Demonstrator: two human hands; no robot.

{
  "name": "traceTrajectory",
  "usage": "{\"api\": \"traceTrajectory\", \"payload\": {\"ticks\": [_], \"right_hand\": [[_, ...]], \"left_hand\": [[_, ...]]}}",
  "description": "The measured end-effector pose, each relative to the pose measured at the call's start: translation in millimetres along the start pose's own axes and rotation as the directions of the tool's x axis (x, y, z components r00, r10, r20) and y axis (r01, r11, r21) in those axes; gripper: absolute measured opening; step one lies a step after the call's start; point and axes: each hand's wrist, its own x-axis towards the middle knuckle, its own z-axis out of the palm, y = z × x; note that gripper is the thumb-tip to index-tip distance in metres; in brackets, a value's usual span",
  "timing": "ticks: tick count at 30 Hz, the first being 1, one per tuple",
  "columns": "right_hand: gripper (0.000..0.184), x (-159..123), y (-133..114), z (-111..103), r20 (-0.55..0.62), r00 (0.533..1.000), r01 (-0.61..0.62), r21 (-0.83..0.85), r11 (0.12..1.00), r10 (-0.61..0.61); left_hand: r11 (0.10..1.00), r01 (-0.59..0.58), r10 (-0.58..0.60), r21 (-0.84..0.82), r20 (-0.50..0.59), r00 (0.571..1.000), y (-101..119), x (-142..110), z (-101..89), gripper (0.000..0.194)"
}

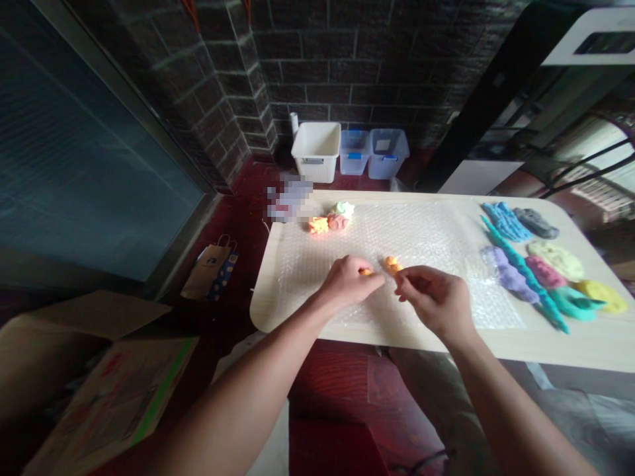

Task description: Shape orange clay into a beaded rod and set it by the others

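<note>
My left hand (350, 281) is closed over the bubble wrap (411, 228), with a small bit of orange modelling clay (366, 272) showing between its thumb and fingers. My right hand (439, 297) is pinched, its fingertips against a larger lump of orange clay (393, 266). A narrow gap separates the two orange pieces. Farther back on the wrap sit a bright orange, rough-looking lump (318, 225), a salmon-pink lump (338, 221) and a pale green lump (343, 209), close together.
On the right of the table (526, 344), a long teal clay strip (526, 271) lies among blue (507, 221), grey, cream, pink, purple, green and yellow clay lumps. Bins (317, 152) stand by the brick wall. A paper bag (208, 268) and an open cardboard box (124, 390) are at left.
</note>
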Motion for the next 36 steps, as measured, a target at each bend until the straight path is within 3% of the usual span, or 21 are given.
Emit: {"api": "traceTrajectory", "payload": {"ticks": [3, 5, 8, 12, 16, 21, 24, 28, 33, 36], "right_hand": [[0.018, 7, 2, -9, -0.298, 0.953, 0.008, 0.217, 0.976, 0.058], [0.018, 9, 2, -11, -0.352, 0.932, 0.021, 0.298, 0.954, 0.089], [0.024, 5, 0, -4, -0.230, 0.965, -0.050, 0.310, 0.949, 0.126], [0.027, -1, -3, 8, -0.107, 0.986, -0.088, 0.297, 0.951, 0.125], [0.028, 1, -1, 8, -0.058, 0.992, -0.092, 0.275, 0.957, 0.112], [0.032, 2, 3, 5, 0.002, 0.998, -0.059, 0.202, 0.978, 0.060], [0.035, -1, 3, 12, 0.082, 0.996, -0.059, 0.204, 0.977, 0.044], [0.031, -5, 4, 25, 0.202, 0.979, -0.046, 0.240, 0.970, -0.003], [0.025, -5, 5, 29, 0.215, 0.970, 0.084, 0.153, 0.985, -0.116], [0.023, -5, 6, 29, 0.292, 0.946, 0.116, 0.109, 0.987, -0.144]], "left_hand": [[0.967, -0.036, 0.090, 0.251, -0.206, 0.974, -6, 2, -5.4, 0.034], [0.927, -0.070, 0.166, 0.368, -0.237, 0.957, -11, 4, -8.1, 0.030], [0.858, -0.126, 0.254, 0.497, -0.199, 0.946, -17, 7, -9.0, 0.024], [0.831, -0.185, 0.294, 0.524, -0.131, 0.947, -20, 9, -8.2, 0.021], [0.869, -0.176, 0.260, 0.463, -0.124, 0.958, -18, 10, -7.7, 0.017], [0.929, -0.214, 0.290, 0.302, -0.232, 0.929, -11, 7, -6.0, 0.022], [0.950, -0.239, 0.285, 0.201, -0.248, 0.926, -6, 4, -3.9, 0.033], [0.977, -0.168, 0.200, 0.128, -0.298, 0.933, -4, 3, -1.5, 0.050], [0.991, -0.109, 0.123, 0.073, -0.233, 0.965, -8, 5, 0.4, 0.047], [0.992, -0.107, 0.122, 0.072, -0.244, 0.962, -11, 5, 1.5, 0.050]]}}
